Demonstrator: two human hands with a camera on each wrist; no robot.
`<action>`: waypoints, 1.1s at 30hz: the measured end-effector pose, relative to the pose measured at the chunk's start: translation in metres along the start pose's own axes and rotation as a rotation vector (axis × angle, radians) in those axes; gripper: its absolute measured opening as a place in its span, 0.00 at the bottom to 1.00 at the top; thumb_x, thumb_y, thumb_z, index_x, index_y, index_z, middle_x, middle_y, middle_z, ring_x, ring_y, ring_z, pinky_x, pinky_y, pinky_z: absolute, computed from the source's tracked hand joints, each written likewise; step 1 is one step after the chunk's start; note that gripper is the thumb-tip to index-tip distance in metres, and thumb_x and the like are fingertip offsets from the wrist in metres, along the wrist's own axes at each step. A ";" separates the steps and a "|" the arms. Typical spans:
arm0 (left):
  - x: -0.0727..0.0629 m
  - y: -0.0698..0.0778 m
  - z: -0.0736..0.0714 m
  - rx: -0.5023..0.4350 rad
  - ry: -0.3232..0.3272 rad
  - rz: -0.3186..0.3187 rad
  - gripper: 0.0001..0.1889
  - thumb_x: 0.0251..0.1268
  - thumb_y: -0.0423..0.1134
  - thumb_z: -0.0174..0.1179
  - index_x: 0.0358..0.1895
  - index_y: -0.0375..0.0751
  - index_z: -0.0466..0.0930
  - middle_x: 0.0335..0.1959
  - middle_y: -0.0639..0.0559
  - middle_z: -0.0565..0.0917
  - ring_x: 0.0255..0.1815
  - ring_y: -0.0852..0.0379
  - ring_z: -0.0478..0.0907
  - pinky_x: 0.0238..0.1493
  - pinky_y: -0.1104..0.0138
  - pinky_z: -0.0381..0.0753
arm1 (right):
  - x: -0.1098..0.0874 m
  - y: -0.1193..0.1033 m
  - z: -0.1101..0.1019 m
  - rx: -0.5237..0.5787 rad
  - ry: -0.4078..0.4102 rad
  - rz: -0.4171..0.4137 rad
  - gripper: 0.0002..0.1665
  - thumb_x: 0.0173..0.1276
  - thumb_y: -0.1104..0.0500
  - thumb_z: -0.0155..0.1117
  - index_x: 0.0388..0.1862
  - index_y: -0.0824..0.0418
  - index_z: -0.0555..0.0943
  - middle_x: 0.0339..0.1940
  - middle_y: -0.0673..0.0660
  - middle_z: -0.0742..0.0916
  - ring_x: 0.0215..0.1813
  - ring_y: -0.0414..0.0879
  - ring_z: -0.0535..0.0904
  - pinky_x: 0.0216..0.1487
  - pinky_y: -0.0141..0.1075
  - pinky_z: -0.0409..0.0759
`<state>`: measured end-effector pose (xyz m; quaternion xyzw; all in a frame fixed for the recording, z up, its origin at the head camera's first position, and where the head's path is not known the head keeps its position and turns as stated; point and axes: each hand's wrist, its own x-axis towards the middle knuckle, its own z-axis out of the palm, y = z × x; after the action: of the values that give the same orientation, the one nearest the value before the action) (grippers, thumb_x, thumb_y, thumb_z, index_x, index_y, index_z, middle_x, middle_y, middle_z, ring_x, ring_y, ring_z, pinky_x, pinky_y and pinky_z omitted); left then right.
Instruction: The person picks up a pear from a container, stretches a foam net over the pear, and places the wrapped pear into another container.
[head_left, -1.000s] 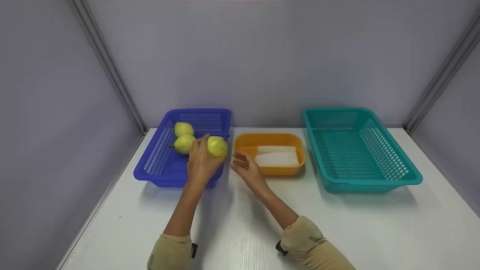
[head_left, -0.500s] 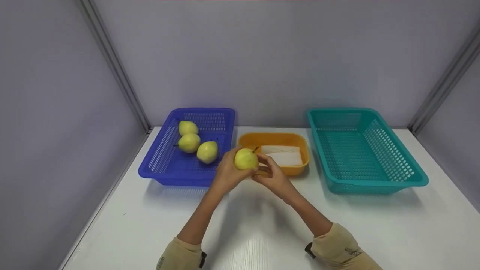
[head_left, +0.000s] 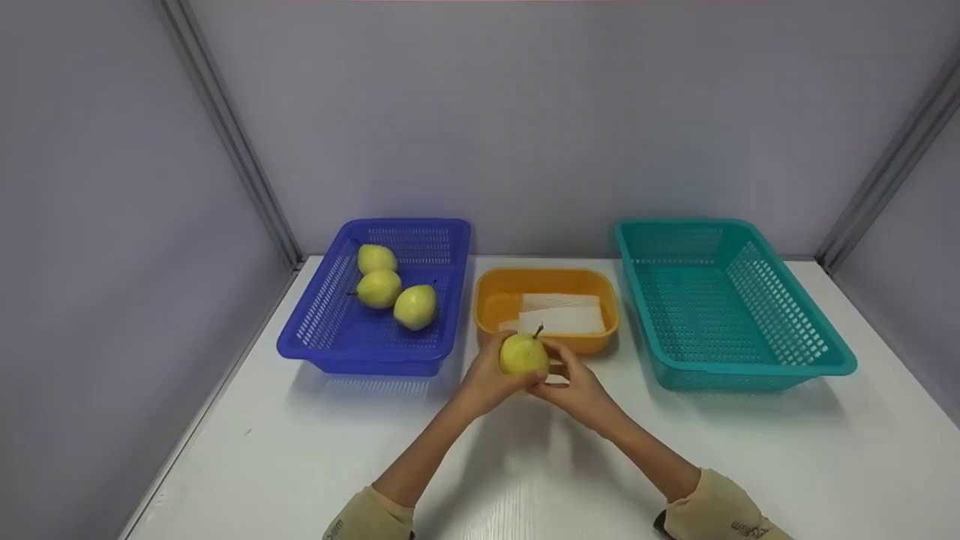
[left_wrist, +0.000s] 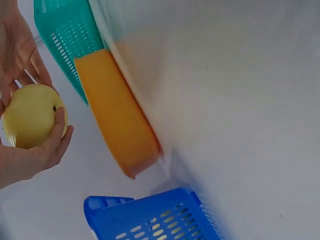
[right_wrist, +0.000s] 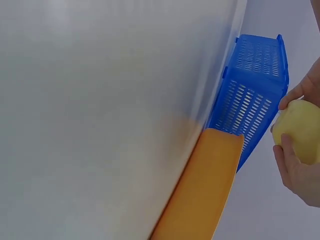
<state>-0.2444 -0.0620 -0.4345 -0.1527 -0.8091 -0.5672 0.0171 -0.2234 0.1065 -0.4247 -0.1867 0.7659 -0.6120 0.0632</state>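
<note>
Both hands hold one yellow-green pear (head_left: 524, 354) with a dark stem, in front of the orange tub (head_left: 491, 335). My left hand (head_left: 487, 380) grips it from the left, its thumb across the near side. From the right, the fingers of my right hand (head_left: 583, 396) curve against the fruit. In the left wrist view the left hand (left_wrist: 35, 159) wraps the pear (left_wrist: 31, 116) from below in the picture. The right wrist view shows the right hand (right_wrist: 302, 177) against the pear (right_wrist: 300, 131) near the picture's right edge.
A blue basket (head_left: 360, 354) at the left holds several things: three pears (head_left: 415, 307) are visible. Flat white sheets (head_left: 562, 319) lie in the orange tub. At the right stands a teal basket (head_left: 750, 369) with slotted walls. Grey panels (head_left: 525, 127) enclose the white table (head_left: 300, 465).
My left hand has carried the pear out of the blue basket, rightward and toward the body. The right hand has come round its right side, and both have drawn nearer the body.
</note>
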 end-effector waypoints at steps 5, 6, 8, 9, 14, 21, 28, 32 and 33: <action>-0.002 -0.004 0.005 -0.040 -0.114 0.012 0.34 0.51 0.38 0.68 0.60 0.32 0.63 0.51 0.42 0.71 0.46 0.49 0.72 0.44 0.59 0.74 | -0.008 0.002 -0.009 -0.034 -0.032 0.032 0.39 0.60 0.60 0.66 0.66 0.67 0.59 0.61 0.66 0.69 0.56 0.59 0.69 0.52 0.43 0.73; -0.003 -0.005 0.005 -0.042 -0.140 0.006 0.34 0.51 0.38 0.68 0.61 0.31 0.62 0.51 0.42 0.71 0.46 0.49 0.72 0.44 0.59 0.75 | -0.009 0.003 -0.010 -0.036 -0.042 0.033 0.39 0.60 0.60 0.67 0.65 0.67 0.60 0.60 0.66 0.69 0.56 0.59 0.69 0.52 0.44 0.74; -0.005 -0.006 0.005 -0.028 -0.195 -0.014 0.35 0.52 0.37 0.67 0.61 0.31 0.60 0.51 0.42 0.70 0.45 0.50 0.72 0.43 0.60 0.75 | -0.011 0.009 -0.014 -0.051 -0.068 0.034 0.38 0.59 0.60 0.67 0.64 0.67 0.61 0.60 0.66 0.69 0.56 0.60 0.69 0.51 0.44 0.74; -0.005 -0.007 0.006 -0.020 -0.224 -0.025 0.35 0.52 0.37 0.67 0.61 0.30 0.60 0.51 0.42 0.70 0.44 0.50 0.72 0.43 0.60 0.75 | -0.011 0.012 -0.016 -0.057 -0.083 0.032 0.38 0.59 0.60 0.67 0.64 0.67 0.61 0.60 0.66 0.68 0.56 0.60 0.69 0.51 0.44 0.74; -0.009 -0.012 0.005 0.052 -0.347 -0.042 0.34 0.51 0.37 0.68 0.59 0.32 0.59 0.49 0.45 0.71 0.45 0.53 0.72 0.45 0.61 0.73 | -0.012 0.037 -0.027 -0.104 -0.165 0.019 0.38 0.58 0.58 0.68 0.64 0.64 0.62 0.61 0.65 0.68 0.56 0.59 0.70 0.48 0.41 0.76; -0.013 -0.014 0.009 0.188 -0.401 -0.048 0.33 0.49 0.36 0.68 0.57 0.32 0.61 0.46 0.45 0.74 0.44 0.52 0.73 0.45 0.61 0.72 | -0.012 0.056 -0.035 -0.187 -0.253 0.000 0.40 0.57 0.59 0.69 0.64 0.66 0.61 0.61 0.66 0.69 0.56 0.61 0.69 0.48 0.41 0.76; -0.012 -0.019 0.017 0.221 -0.415 -0.069 0.36 0.47 0.33 0.70 0.59 0.31 0.60 0.48 0.44 0.73 0.46 0.50 0.72 0.48 0.61 0.72 | -0.012 0.063 -0.037 -0.207 -0.300 -0.011 0.42 0.56 0.63 0.69 0.66 0.70 0.59 0.62 0.67 0.67 0.57 0.62 0.68 0.48 0.42 0.76; -0.013 -0.022 0.022 0.252 -0.425 -0.060 0.38 0.46 0.34 0.70 0.61 0.29 0.59 0.50 0.42 0.72 0.48 0.50 0.72 0.49 0.61 0.71 | -0.015 0.059 -0.037 -0.209 -0.321 0.007 0.41 0.56 0.67 0.67 0.66 0.70 0.59 0.63 0.67 0.67 0.58 0.63 0.67 0.49 0.47 0.75; -0.013 -0.023 0.024 0.258 -0.424 -0.054 0.39 0.45 0.34 0.71 0.61 0.29 0.59 0.50 0.42 0.72 0.49 0.50 0.71 0.50 0.61 0.71 | -0.016 0.056 -0.036 -0.208 -0.327 0.009 0.40 0.56 0.68 0.66 0.66 0.70 0.59 0.62 0.68 0.67 0.58 0.64 0.67 0.49 0.48 0.74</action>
<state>-0.2343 -0.0503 -0.4663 -0.2431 -0.8642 -0.4145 -0.1490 -0.2321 0.1558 -0.4723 -0.2855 0.8055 -0.4907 0.1698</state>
